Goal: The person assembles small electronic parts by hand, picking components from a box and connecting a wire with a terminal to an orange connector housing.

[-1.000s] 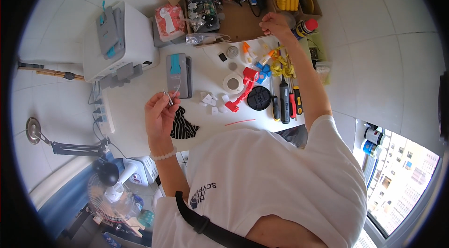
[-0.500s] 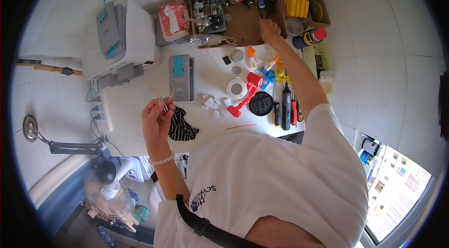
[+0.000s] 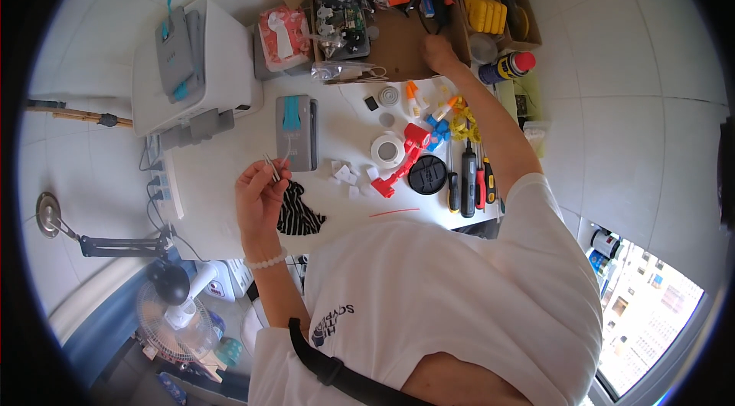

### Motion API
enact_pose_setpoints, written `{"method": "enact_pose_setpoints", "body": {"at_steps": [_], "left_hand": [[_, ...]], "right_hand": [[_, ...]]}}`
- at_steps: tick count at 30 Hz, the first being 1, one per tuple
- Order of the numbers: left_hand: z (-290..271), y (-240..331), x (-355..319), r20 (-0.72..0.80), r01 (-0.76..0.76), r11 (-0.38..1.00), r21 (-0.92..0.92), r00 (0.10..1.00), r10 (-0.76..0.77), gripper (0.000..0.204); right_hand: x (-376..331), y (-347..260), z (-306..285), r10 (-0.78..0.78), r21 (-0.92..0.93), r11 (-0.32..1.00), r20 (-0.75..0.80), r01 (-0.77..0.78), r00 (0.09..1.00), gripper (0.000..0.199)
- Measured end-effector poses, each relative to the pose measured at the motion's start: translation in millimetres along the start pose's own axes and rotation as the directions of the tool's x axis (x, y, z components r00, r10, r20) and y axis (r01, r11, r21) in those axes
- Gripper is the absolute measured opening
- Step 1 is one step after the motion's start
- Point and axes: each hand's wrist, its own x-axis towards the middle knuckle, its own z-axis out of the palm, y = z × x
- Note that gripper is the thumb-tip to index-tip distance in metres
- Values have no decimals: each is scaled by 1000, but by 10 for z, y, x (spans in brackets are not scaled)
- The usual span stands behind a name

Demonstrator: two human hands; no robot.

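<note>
My left hand (image 3: 260,190) is raised over the white table (image 3: 214,176) and pinches a thin pair of metal tweezers (image 3: 271,166) between its fingers. A black and white striped cloth (image 3: 297,214) lies just right of it, and a grey box with a blue clip (image 3: 297,130) lies beyond it. My right hand (image 3: 439,51) reaches far across the table onto the brown cardboard (image 3: 398,38) at the back, fingers curled down; whether it holds anything I cannot tell.
A white printer (image 3: 195,65) stands at the back left. A red plastic tool (image 3: 402,157), a tape roll (image 3: 387,150), a black round lid (image 3: 427,174), screwdrivers (image 3: 468,176), a yellow case (image 3: 488,11) and a spray can (image 3: 507,66) crowd the right. A fan (image 3: 172,322) stands below.
My right hand has moved further back, from the small coloured parts onto the cardboard. My left hand keeps the tweezers raised in about the same place.
</note>
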Motion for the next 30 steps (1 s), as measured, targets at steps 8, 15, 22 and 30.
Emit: {"method": "enact_pose_setpoints", "body": {"at_steps": [8, 15, 22, 30], "left_hand": [[63, -27, 26, 2, -13, 1000, 26, 1000, 13, 9], [303, -75, 104, -27, 14, 1000, 6, 1000, -14, 9], [588, -87, 200, -91, 40, 994, 101, 995, -31, 10], [773, -85, 686, -17, 38, 991, 130, 999, -36, 6]], "right_hand": [[30, -563, -192, 369, -125, 927, 139, -353, 919, 25], [-39, -681, -177, 375, -191, 919, 159, -344, 913, 26], [-214, -472, -289, 248, 40, 968, 18, -249, 969, 20], [-1284, -836, -775, 209, 843, 496, 116, -207, 971, 10]]}}
